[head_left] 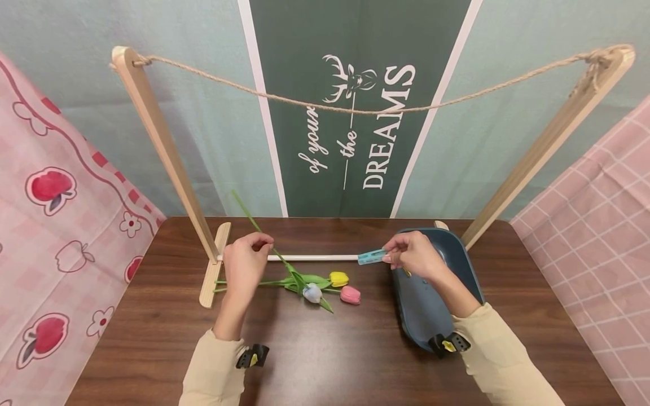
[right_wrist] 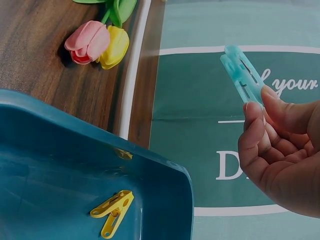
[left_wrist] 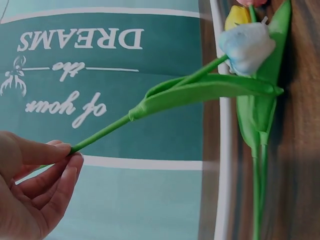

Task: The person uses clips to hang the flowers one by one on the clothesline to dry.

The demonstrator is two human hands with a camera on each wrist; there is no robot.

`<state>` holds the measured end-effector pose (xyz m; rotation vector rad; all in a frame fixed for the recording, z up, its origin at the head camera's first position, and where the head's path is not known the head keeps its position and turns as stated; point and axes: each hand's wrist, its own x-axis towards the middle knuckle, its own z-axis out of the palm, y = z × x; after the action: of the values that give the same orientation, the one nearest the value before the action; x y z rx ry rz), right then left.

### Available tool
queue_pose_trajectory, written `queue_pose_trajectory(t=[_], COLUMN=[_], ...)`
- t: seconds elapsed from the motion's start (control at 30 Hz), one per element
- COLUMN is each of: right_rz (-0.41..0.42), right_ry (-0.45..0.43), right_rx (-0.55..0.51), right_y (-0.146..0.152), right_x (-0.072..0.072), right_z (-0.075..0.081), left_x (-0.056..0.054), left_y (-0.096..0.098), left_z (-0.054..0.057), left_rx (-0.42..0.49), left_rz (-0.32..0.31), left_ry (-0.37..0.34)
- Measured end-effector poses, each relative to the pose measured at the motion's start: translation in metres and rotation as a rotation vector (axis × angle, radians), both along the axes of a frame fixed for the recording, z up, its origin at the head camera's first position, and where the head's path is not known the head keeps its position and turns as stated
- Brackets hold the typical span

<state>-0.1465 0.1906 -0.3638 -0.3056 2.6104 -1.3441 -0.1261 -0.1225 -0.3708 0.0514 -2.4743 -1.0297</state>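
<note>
My left hand pinches the green stem of a pale blue-and-white artificial tulip. Its bloom hangs low, over the leaves of two other tulips on the table. Of those, one is a yellow tulip and the other a pink tulip. Between thumb and fingers, my right hand holds a light blue clothespin by one end, above the rim of a dark blue basin. A yellow clothespin lies inside that basin.
A twine rope sags between two wooden posts, the left post and the right post. Low along the table runs a white rod joining the stand's feet. Behind hangs a green printed curtain.
</note>
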Motion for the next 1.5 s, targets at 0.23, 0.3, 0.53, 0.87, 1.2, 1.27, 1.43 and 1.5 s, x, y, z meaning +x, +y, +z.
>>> queue_pose_trajectory(t=[0.23,0.3,0.53,0.87,1.2,1.27,1.43,1.5], right_rz=[-0.004,-0.005,-0.005,-0.003,-0.002,0.0,0.001,0.002], right_ry=[-0.001,-0.003,-0.005,0.008,0.015,0.016,0.006,0.0], right_rx=[0.004,0.005,0.012,0.019,0.037,0.038,0.025,0.018], right_y=[0.0,0.0,0.0,0.002,0.004,0.004,0.005,0.006], right_x=[0.0,-0.001,-0.001,0.0,0.0,0.0,0.0,0.0], right_z=[0.0,0.0,0.0,0.002,0.004,0.005,0.006,0.006], left_x=[-0.001,-0.002,-0.004,-0.005,-0.004,-0.004,-0.003,-0.003], left_y=[0.01,0.012,0.018,0.023,0.024,0.024,0.023,0.022], left_z=[0.011,0.011,0.007,0.006,0.014,0.017,0.025,0.029], left_rx=[0.005,0.018,0.055,0.114,0.156,0.162,0.171,0.176], left_rz=[-0.006,-0.012,-0.04,-0.1,-0.152,-0.158,-0.168,-0.164], left_ry=[0.011,-0.003,-0.047,-0.115,-0.125,-0.132,-0.136,-0.13])
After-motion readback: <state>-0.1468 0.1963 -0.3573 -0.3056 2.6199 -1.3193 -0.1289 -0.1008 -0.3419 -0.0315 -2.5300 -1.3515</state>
